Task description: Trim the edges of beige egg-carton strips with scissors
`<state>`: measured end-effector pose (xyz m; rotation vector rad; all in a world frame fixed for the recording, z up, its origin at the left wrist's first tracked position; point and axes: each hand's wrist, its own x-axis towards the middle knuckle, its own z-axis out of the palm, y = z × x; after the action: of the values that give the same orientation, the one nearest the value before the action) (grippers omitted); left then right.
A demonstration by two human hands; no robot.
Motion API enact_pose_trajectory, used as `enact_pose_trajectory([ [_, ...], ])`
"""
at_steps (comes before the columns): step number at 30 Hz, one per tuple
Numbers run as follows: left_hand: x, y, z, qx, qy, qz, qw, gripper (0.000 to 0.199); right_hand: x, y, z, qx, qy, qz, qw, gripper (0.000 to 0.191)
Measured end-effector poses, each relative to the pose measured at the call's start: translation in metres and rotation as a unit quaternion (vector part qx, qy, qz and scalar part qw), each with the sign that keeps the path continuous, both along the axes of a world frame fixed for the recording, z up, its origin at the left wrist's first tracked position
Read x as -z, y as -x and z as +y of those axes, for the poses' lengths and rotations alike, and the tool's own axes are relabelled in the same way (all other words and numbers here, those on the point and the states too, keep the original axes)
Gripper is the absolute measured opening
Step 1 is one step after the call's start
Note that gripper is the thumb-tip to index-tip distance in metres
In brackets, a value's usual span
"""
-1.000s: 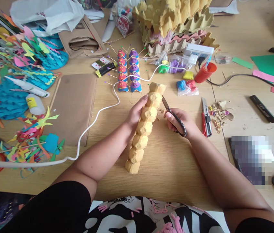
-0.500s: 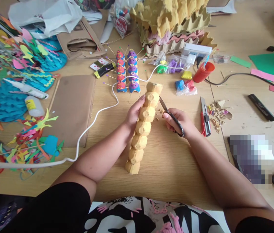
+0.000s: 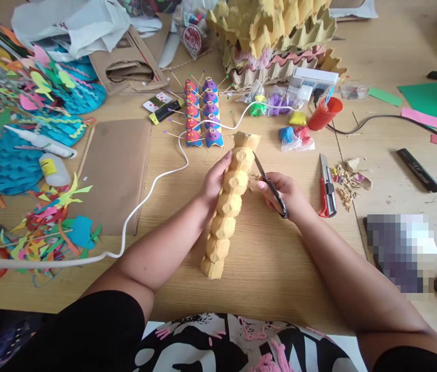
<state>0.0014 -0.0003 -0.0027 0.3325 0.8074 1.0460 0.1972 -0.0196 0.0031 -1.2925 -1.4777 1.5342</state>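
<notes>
A long yellow strip of egg carton (image 3: 226, 225), bumps upward, slants across the middle of the table. My left hand (image 3: 215, 181) grips it by its left side near the far end; some of the fingers are hidden beneath it. In my right hand (image 3: 282, 194) is a pair of scissors (image 3: 270, 181) with dark handles. The blade tips point toward the strip's upper right edge, at or very near it. Beyond the far end stand two painted egg-carton figures, one red and blue (image 3: 192, 116), one purple and blue (image 3: 211, 116), stuck with pins.
A red utility knife (image 3: 327, 188) lies right of my hand beside carton scraps (image 3: 352, 181). A white cable (image 3: 156, 183) crosses the left side. Stacked egg trays (image 3: 272, 36), a red cup (image 3: 326, 113) and clay bags (image 3: 297, 138) stand farther back. Cardboard (image 3: 115, 170) lies left.
The scissors and my right hand have shifted slightly, with the handles swung a little left and the thumb raised. My left hand and the egg-carton strip stay nearly still.
</notes>
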Motion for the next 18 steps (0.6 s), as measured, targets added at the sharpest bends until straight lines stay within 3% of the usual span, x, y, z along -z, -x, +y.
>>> enact_pose_trajectory([
  [8,0.0003,-0.0014,0.0008,-0.028,-0.001,0.008,1.000,0.032,0.0006,0.0004,-0.0002,-0.011,-0.018,-0.052,0.998,0.064],
  [14,-0.0022,-0.0026,0.0014,-0.032,0.002,0.015,0.999,0.034,0.0070,-0.0001,0.0016,0.002,-0.085,-0.127,0.988,0.059],
  [18,-0.0024,-0.0021,0.0020,-0.039,0.015,0.023,0.999,0.037,0.0074,0.0009,0.0045,-0.003,-0.078,-0.122,0.989,0.057],
])
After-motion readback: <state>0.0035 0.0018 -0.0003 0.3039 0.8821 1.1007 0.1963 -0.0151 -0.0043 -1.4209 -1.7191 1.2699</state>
